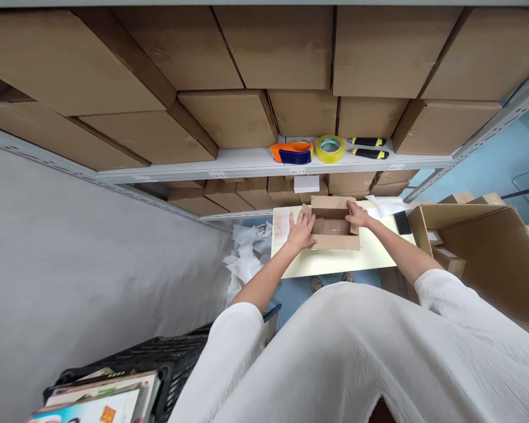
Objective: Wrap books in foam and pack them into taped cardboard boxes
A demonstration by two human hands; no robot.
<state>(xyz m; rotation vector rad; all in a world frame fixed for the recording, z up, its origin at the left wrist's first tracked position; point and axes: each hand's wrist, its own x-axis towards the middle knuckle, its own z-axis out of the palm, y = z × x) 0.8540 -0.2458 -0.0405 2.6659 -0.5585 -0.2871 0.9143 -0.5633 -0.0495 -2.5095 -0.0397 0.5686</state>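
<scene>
An open cardboard box [335, 242] stands on a pale yellow table [291, 269], its long flaps spread outward. Several small brown boxes [332, 227] lie inside it. My left hand [301, 230] rests on the left end of the open box, fingers spread, with a ring on one finger. At the box's right end, my right hand [357, 215] has its fingers closed round the short flap at the upper right corner.
Above the table, a shelf [247, 169] holds large cartons, an orange tape dispenser [291, 153], yellow tape [330, 149] and two cutters [368, 154]. A big open carton [489, 252] stands right; a black crate [176, 364] with magazines stands lower left. White paper [245, 252] hangs left.
</scene>
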